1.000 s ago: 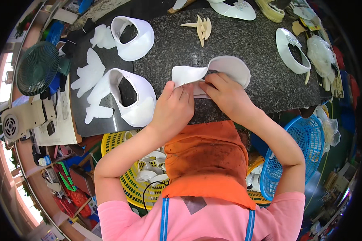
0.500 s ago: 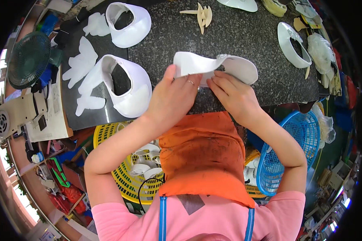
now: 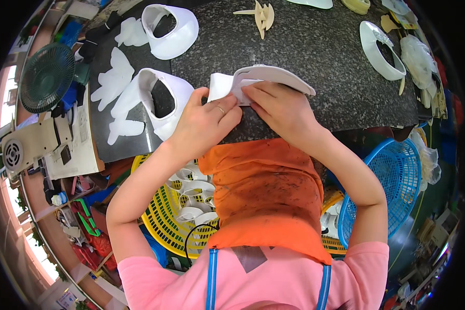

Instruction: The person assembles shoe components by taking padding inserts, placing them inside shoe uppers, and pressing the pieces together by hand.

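Both hands hold one white curved shoe-upper piece (image 3: 266, 77) at the near edge of a dark speckled stone table (image 3: 315, 46). My left hand (image 3: 204, 121) pinches its left end with fingers and thumb. My right hand (image 3: 284, 108) presses fingers onto the middle of the piece, just right of the left hand. The piece is bent and lifted slightly off the table. An orange apron (image 3: 263, 191) covers my lap below the hands.
Other white shoe uppers lie on the table: one (image 3: 160, 101) left of my hands, one (image 3: 173, 28) at the far left, one (image 3: 380, 49) at the right. Flat white cut-outs (image 3: 113, 80) sit nearby. A yellow basket (image 3: 178, 206) and a blue basket (image 3: 392, 175) stand below; a fan (image 3: 46, 77) at left.
The white piece has been turned and bent between the hands, its right part now raised. The view has shifted, so the table sits higher in the picture.
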`<action>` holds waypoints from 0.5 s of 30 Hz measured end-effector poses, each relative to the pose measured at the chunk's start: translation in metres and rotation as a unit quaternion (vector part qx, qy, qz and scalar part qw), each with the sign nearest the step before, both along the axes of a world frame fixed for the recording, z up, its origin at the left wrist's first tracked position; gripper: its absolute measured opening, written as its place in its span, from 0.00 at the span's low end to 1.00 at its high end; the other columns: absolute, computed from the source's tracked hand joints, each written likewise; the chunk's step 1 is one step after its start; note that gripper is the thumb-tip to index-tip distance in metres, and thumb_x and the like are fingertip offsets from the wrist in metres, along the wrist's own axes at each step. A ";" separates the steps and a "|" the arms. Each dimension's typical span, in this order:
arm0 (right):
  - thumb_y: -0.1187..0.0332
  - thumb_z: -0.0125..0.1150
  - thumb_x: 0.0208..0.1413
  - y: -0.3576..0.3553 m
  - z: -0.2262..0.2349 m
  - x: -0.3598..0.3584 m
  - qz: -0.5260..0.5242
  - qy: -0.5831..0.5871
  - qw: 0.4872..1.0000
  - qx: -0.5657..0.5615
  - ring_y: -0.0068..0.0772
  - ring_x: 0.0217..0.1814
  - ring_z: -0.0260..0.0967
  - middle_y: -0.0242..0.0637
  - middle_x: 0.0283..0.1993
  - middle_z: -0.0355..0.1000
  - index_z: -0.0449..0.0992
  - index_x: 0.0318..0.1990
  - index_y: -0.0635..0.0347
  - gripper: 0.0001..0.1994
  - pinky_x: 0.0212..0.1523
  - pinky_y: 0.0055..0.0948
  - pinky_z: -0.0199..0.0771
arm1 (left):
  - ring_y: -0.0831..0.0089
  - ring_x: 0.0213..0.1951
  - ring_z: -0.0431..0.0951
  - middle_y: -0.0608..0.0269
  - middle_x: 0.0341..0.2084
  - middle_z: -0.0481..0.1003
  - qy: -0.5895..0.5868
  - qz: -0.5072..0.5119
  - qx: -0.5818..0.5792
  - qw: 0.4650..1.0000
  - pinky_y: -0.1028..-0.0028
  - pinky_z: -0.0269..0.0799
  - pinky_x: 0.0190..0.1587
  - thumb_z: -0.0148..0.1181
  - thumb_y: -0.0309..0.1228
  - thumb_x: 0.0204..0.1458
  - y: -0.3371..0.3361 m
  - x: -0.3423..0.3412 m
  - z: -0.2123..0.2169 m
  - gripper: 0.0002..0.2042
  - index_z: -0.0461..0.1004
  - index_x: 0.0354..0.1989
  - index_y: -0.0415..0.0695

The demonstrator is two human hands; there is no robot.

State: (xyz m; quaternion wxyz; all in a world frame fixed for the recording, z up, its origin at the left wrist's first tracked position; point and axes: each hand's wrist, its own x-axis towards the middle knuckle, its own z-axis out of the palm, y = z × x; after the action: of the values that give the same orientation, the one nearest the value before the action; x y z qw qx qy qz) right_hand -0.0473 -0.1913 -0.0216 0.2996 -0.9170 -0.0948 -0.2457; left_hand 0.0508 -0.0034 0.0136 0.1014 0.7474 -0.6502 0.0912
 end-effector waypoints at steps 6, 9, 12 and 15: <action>0.69 0.54 0.49 0.017 0.027 0.000 -0.022 0.087 0.989 -0.119 0.38 0.39 0.74 0.36 0.38 0.72 0.76 0.39 0.58 0.11 0.36 0.32 0.75 | 0.60 0.42 0.74 0.57 0.39 0.74 0.064 -0.050 -0.007 0.997 0.58 0.62 0.47 0.56 0.24 0.42 0.010 0.007 0.009 0.05 0.71 0.29 0.42; 0.70 0.51 0.49 0.035 0.025 0.011 -0.027 0.208 0.967 -0.143 0.42 0.37 0.74 0.45 0.35 0.73 0.76 0.31 0.64 0.08 0.35 0.37 0.75 | 0.57 0.41 0.71 0.53 0.38 0.72 -0.022 -0.067 -0.042 0.997 0.56 0.63 0.47 0.55 0.25 0.41 0.015 0.008 -0.012 0.06 0.70 0.30 0.42; 0.69 0.54 0.44 0.042 -0.013 0.013 -0.043 0.048 0.992 -0.106 0.41 0.35 0.71 0.42 0.30 0.70 0.74 0.26 0.62 0.06 0.37 0.38 0.71 | 0.59 0.43 0.71 0.53 0.38 0.71 0.037 -0.036 -0.033 0.998 0.58 0.62 0.44 0.55 0.22 0.38 0.017 0.004 -0.020 0.10 0.71 0.32 0.41; 0.68 0.55 0.43 0.039 -0.009 0.003 -0.020 -0.063 0.980 -0.188 0.35 0.36 0.68 0.36 0.30 0.68 0.73 0.24 0.59 0.05 0.35 0.32 0.70 | 0.59 0.40 0.72 0.54 0.36 0.72 0.032 -0.037 -0.045 0.998 0.60 0.61 0.41 0.56 0.21 0.36 0.018 -0.002 -0.015 0.09 0.69 0.29 0.41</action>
State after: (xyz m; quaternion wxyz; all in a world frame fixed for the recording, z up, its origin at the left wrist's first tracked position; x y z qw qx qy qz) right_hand -0.0442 -0.1521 -0.0307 0.1103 -0.9414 -0.1392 -0.2869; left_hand 0.0490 0.0150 -0.0015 0.1592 0.7200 -0.6692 0.0921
